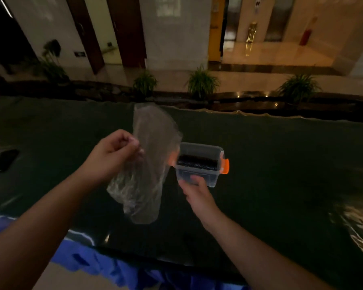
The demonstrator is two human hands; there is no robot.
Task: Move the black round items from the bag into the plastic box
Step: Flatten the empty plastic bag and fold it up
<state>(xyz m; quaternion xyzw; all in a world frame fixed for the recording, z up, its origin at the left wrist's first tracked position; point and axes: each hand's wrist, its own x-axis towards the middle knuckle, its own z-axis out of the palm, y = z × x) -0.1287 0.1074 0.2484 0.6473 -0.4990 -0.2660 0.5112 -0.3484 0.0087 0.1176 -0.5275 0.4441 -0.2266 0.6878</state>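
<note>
two bare hands work above a dark glossy table [281, 164] with open room all round. left hand [113, 155] pinches the crinkly clear bag [147, 164]; right hand [195, 191] grips the plastic box [199, 176], where ridged black round items [197, 163] lie in a row.

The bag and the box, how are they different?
The bag is soft, crinkled and held up in the air by the left hand; the box is stiff, sits on the table and is steadied by the right hand. The bag looks empty; the box holds black round items. Both are see-through plastic.
</note>
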